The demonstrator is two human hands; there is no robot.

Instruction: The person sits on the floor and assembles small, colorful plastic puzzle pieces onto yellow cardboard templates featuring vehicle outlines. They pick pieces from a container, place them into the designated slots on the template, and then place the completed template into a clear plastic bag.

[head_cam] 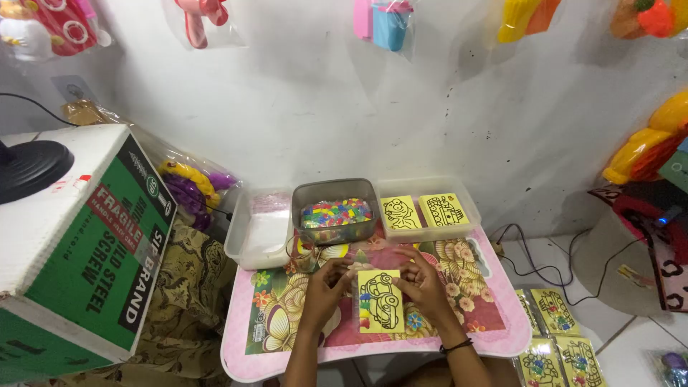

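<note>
Yellow card (380, 301) pinched by both hands' fingers (342, 276); grey tub (335, 192) holds coloured packets (336, 213).

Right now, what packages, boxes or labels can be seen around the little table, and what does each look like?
Cardboard box: far left, big, white top, green side with a red label.
Yellow card: held between left hand and right hand, black car outline, in a clear sleeve.
Sleeved cards: on the floor at right, yellow with colour bits.
Clear tray: behind, holding two yellow outline cards.
Hanging bags: on the wall, clear, with bright toys.
</note>
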